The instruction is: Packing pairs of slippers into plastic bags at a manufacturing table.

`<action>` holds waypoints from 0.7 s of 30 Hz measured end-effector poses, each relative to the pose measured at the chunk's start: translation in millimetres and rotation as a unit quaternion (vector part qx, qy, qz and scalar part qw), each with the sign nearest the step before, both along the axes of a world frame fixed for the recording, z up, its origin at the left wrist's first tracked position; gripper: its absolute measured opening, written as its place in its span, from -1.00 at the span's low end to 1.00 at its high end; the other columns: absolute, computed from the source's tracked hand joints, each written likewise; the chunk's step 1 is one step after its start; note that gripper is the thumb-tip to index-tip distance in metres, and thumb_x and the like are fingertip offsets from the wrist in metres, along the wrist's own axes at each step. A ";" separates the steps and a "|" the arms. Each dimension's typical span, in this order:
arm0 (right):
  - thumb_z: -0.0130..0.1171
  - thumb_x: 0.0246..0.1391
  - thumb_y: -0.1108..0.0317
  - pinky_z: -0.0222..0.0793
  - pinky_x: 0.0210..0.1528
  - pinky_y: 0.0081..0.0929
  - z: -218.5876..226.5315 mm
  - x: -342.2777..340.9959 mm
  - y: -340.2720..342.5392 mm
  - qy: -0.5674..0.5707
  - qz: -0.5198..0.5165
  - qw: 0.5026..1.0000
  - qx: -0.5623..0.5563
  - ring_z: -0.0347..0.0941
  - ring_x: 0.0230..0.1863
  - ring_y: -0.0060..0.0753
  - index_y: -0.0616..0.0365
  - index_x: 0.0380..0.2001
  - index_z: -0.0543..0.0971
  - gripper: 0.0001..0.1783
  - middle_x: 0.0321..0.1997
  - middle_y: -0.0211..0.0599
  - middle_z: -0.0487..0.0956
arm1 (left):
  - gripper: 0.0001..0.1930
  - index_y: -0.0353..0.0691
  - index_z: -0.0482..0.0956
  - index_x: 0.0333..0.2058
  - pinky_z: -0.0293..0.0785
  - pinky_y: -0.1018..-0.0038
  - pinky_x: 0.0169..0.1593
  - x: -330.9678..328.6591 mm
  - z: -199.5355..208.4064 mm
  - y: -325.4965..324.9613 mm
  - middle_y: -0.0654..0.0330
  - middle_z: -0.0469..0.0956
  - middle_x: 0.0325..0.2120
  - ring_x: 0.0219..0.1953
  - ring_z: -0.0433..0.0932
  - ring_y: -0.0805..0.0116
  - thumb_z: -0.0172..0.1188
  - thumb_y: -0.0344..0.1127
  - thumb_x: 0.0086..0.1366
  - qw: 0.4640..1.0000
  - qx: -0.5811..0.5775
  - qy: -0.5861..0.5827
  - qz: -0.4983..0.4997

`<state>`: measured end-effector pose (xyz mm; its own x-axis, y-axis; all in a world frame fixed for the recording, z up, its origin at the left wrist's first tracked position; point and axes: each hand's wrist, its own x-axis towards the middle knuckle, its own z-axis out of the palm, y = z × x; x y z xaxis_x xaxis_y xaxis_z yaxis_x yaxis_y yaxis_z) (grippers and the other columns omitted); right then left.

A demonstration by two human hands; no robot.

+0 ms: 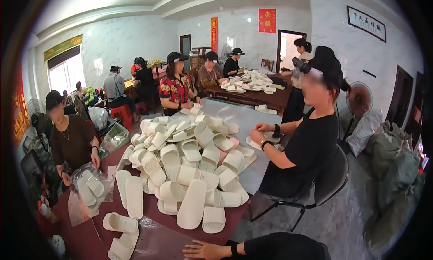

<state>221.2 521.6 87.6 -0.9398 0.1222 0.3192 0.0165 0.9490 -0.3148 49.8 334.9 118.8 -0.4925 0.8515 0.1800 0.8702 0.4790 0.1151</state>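
White marbled walls and a grey floor enclose a workroom where several seated people are occupied at long tables. Nearest the camera a dark red desk (pixel 81 235) carries a large heap of white slippers (pixel 189 170), taken here as the landmark.

Only one of the wearer's hands is seen: a hand (pixel 203 250) lying flat at the lower edge, below the heap, fingers spread and pointing left, palm down on a clear plastic sheet (pixel 158 242). It is judged to be the right hand from the black-sleeved forearm entering from the right, though this is not certain. Nothing is gripped; the fingers are apart and empty. The left hand is not in view.

Nearest slippers: one sole-up slipper (pixel 213 219) at the heap's lower edge, just above the hand, not touching it. A long sole (pixel 191 205) leans against the heap beside it. Left of the heap, two soles (pixel 130 194) lie side by side, apparently sorted; further down-left, a pair (pixel 121 235) lies apart.

The desk's near edge runs just right of the hand. Open desk room remains below-left of the heap. A person left of the heap is holding a bagged pair (pixel 90 185); another, right of the heap, sits on a black chair (pixel 331 181).
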 end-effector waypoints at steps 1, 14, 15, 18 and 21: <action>-0.05 0.15 -0.07 -0.16 0.33 0.03 -1.8 -0.4 1.0 -0.014 0.001 1.000 0.016 0.06 0.34 -0.07 0.08 0.16 0.34 -0.38 0.29 -0.14 0.25 | -0.41 0.17 0.34 0.16 -0.09 -0.21 0.22 -2.4 -3.2 -3.2 -0.11 0.22 0.18 0.22 0.13 -0.23 0.05 0.16 0.15 1.000 -0.004 0.004 0.001; -0.02 0.12 0.05 -0.03 0.18 0.05 9.3 37.2 27.9 0.127 -0.465 0.871 0.091 0.06 0.24 0.02 0.01 0.16 0.30 -0.44 0.23 -0.03 0.18 | -0.41 0.16 0.33 0.17 -0.01 -0.18 0.19 -18.7 -26.6 -9.6 -0.09 0.24 0.18 0.20 0.18 -0.19 -0.03 0.21 0.20 0.998 -0.038 0.056 -0.011; -0.09 0.15 -0.13 -0.29 0.32 0.14 10.6 43.2 35.9 0.080 -0.493 0.861 0.095 -0.18 0.41 0.00 -0.13 0.29 0.16 -0.31 0.40 -0.10 -0.05 | -0.42 0.15 0.34 0.17 0.01 -0.17 0.18 -17.9 -28.2 -9.3 -0.09 0.25 0.17 0.20 0.19 -0.18 -0.04 0.20 0.21 0.997 -0.037 0.069 -0.015; -0.09 0.14 -0.14 -0.28 0.31 0.20 22.6 53.9 52.5 0.013 -0.528 0.848 0.048 -0.16 0.40 0.00 -0.04 0.26 0.21 -0.31 0.39 -0.12 -0.02 | -0.44 0.12 0.35 0.16 0.05 -0.16 0.18 -10.7 -12.8 -5.1 -0.08 0.27 0.16 0.18 0.22 -0.17 -0.05 0.18 0.23 0.994 -0.035 0.096 -0.028; -0.03 0.08 -0.17 -0.29 0.25 0.33 -0.1 59.6 77.6 0.134 -0.526 0.840 0.004 -0.17 0.38 0.10 -0.22 0.28 0.16 -0.28 0.39 -0.07 -0.06 | -0.46 0.12 0.37 0.14 0.06 -0.16 0.16 -7.2 2.7 -3.8 -0.09 0.28 0.15 0.16 0.23 -0.19 -0.06 0.16 0.24 0.995 -0.056 0.079 -0.038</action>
<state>280.8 599.2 87.4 -0.2073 0.8367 0.5068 0.7767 0.4557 -0.4347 42.6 331.1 121.5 -0.3987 0.9044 0.1519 0.9077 0.4128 -0.0756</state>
